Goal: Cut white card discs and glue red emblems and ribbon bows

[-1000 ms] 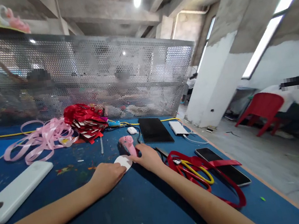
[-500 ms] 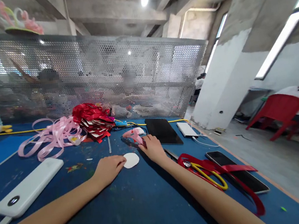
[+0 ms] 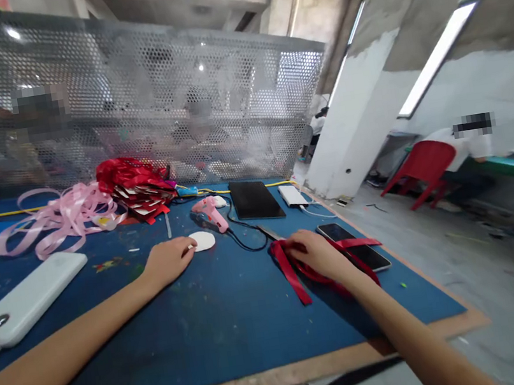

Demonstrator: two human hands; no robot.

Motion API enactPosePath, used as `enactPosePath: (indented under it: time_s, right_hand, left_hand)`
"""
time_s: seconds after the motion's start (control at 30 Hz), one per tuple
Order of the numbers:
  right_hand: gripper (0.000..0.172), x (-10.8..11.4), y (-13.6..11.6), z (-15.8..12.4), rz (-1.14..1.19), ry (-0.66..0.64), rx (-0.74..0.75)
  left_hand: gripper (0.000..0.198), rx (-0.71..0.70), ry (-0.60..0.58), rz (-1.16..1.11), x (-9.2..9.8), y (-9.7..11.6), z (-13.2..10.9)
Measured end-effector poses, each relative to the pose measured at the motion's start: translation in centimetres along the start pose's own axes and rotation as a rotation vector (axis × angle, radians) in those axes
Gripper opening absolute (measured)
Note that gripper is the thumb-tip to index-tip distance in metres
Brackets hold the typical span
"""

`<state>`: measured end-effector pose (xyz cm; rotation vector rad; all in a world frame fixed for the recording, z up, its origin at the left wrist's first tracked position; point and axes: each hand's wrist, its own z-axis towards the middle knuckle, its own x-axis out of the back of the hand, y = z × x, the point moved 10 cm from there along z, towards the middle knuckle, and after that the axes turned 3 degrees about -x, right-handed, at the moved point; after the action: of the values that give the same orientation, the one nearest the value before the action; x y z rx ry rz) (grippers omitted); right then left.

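Observation:
My left hand (image 3: 168, 260) pinches the left edge of a white round disc (image 3: 203, 240) low over the blue table. At the right, my right hand (image 3: 317, 253) has its fingers closed on a dark red ribbon (image 3: 291, 274), one end of which hangs toward the table's front. The ribbon also runs under my wrist and over a black phone (image 3: 341, 236). Beyond the disc lies a pink glue gun (image 3: 212, 213) with a black cord, touched by neither hand. The yellow-handled scissors are hidden by my right hand and the ribbon.
Pink ribbon (image 3: 71, 214) and a red ribbon bundle (image 3: 135, 188) lie at the back left, a white power bank (image 3: 28, 297) at the left. A black tablet (image 3: 256, 199) and white box (image 3: 293, 196) stand before a perforated metal screen (image 3: 225, 107).
My right hand has left the pink glue gun, moved right and toward me, and taken hold of the red ribbon. The view has turned right and down. My left hand still holds the disc.

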<state>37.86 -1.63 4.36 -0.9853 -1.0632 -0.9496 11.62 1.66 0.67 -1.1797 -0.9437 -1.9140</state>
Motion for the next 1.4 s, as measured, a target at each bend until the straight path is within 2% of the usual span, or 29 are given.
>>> enactPosePath:
  time_s: [0.1,0.23,0.4,0.43,0.53,0.67,0.83,0.97,1.07,1.23,1.33,1.4]
  right_hand:
    - [0.02,0.0,-2.5,0.5,-0.082,0.001,0.034]
    - [0.02,-0.4,-6.6,2.2,-0.119,-0.066,0.109]
    - [0.048,-0.6,-8.8,1.8,-0.173,-0.158,0.216]
    - [0.047,-0.7,-8.8,1.4,-0.178,-0.17,0.238]
    - [0.027,-1.1,-8.3,0.5,-0.186,-0.175,0.26]
    - [0.019,-1.4,-7.9,1.0,-0.138,-0.102,0.244]
    - [0.012,-1.1,-10.4,2.5,0.041,-0.054,0.322]
    - [0.012,-0.1,-12.1,3.4,0.143,-0.027,0.356]
    - [0.016,1.7,-10.9,3.5,0.139,0.076,0.294]
    - [0.01,3.5,-5.2,1.1,0.026,0.104,0.147]
    - [0.013,2.7,-1.8,-1.9,-0.051,0.046,0.066]
    - [0.012,0.8,-0.3,-3.9,-0.114,-0.074,0.031]
  left_hand:
    - [0.031,0.014,0.044,-0.07,0.7,0.6,0.0]
    - [0.028,-0.063,0.092,-0.248,1.4,3.2,0.0]
    - [0.023,-0.177,0.096,-0.295,1.7,6.6,-1.4]
    - [0.022,-0.195,0.074,-0.307,1.4,7.1,-1.7]
    - [0.02,-0.222,-0.005,-0.429,0.3,8.3,-2.5]
    - [0.029,-0.1,-0.065,-0.791,-1.3,8.2,-2.5]
    - [0.031,-0.029,-0.172,-1.214,-2.2,8.6,-2.2]
    - [0.03,0.082,-0.242,-1.406,-3.3,8.5,-1.7]
    - [0.031,0.152,-0.252,-1.472,-4.0,8.4,-0.8]
    - [0.024,0.228,-0.319,-1.556,-5.5,9.1,0.9]
    - [0.026,0.26,-0.357,-1.529,-6.7,9.4,2.0]
    - [0.028,0.255,-0.39,-1.475,-7.5,9.7,2.5]
